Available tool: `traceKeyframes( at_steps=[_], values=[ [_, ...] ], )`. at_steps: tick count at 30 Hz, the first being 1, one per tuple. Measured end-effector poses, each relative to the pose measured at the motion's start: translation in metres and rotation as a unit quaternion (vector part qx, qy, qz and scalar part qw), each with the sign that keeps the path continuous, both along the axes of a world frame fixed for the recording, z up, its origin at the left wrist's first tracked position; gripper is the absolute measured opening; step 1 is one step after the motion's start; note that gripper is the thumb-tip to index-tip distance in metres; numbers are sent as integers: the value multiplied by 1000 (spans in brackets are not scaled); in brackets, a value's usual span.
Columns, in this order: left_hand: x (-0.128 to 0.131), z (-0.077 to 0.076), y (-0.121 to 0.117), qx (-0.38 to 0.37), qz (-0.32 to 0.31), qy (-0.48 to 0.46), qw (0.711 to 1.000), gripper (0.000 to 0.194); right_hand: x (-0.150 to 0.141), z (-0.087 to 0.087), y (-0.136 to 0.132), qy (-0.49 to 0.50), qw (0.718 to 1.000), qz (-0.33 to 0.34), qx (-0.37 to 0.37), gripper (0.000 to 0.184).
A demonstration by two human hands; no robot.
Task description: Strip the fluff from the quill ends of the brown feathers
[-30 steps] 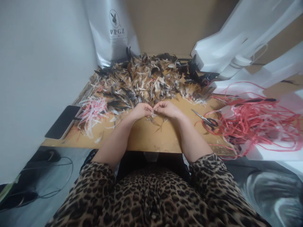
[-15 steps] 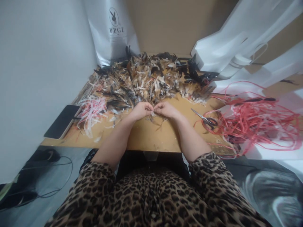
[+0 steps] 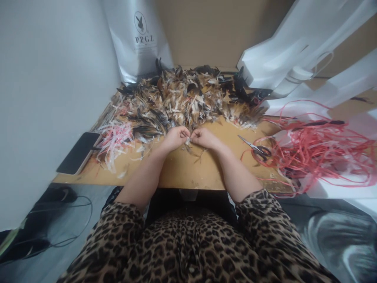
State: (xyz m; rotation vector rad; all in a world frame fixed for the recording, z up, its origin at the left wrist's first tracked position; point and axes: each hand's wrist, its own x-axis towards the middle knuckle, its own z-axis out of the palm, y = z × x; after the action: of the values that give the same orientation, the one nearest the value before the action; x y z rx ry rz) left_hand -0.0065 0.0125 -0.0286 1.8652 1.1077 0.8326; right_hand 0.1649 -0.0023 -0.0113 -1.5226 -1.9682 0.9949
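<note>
While hands (image 3: 176, 137) pinch feathers (image 3: 187, 142), "PPGZ" bag (image 3: 145, 59) behind, rabbit logo (image 3: 140, 22)

A small whitish tuft (image 3: 187, 141), blurry to my eye, is pinched just on the near side of the brown-and-black feather heap (image 3: 188, 96).

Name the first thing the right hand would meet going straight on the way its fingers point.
Most likely the left hand: the right hand points inward at it, the two nearly meeting. A small pale tuft there could come first; depth is unclear.
</note>
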Motion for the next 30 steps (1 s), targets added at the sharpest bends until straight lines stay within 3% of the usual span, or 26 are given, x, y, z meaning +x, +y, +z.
traceKeyframes(
  at_steps=[6, 15, 24, 30],
  values=[
    [2, -3, -1, 67, 2, 14, 998, 21, -3, -2, 0, 67, 997, -39, 9, 14],
    [1, -3, 0, 101, 2, 15, 995, 19, 1, -7, 4, 88, 995, -10, -34, 21],
    [-1, 0, 1, 60, 40, 39, 997, 7, -4, -4, -1, 104, 991, -61, -65, 13],
    [-3, 1, 2, 44, 57, 49, 996, 7, 0, -4, 0, 15, 996, -63, 57, 13]
  ],
)
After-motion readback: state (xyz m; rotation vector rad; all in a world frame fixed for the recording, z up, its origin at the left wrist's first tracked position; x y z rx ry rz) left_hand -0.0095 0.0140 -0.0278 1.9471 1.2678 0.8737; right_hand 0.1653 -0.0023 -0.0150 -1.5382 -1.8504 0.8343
